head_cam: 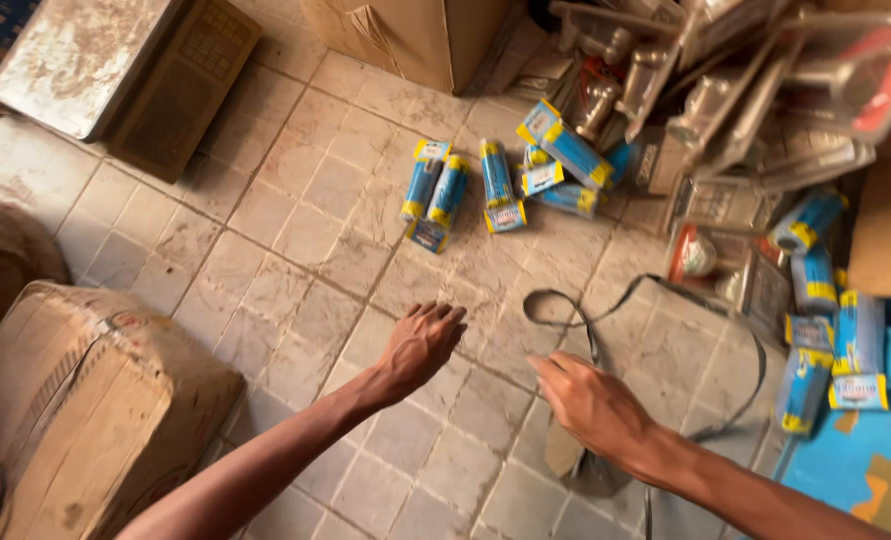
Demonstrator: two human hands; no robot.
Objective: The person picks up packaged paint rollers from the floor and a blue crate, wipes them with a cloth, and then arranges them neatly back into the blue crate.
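Both hovering empty over bare floor tiles (pixel 295 240): left hand (pixel 420 345) loosely curled, right hand (pixel 590 405) half-open above black strap (pixel 605 300). Lying just beyond, clear of fingertips: blue-yellow packs (pixel 465 190). Crowding left edge: cardboard box (pixel 75 400).

blue-and-yellow packets (pixel 447 195), black strap (pixel 605 310), beige tiles (pixel 305 230)

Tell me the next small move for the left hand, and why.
Probably reach on forward to the blue boxes. The left hand is empty, fingers pointing at them across bare tile; the right hand hangs over the black strap, also holding nothing.
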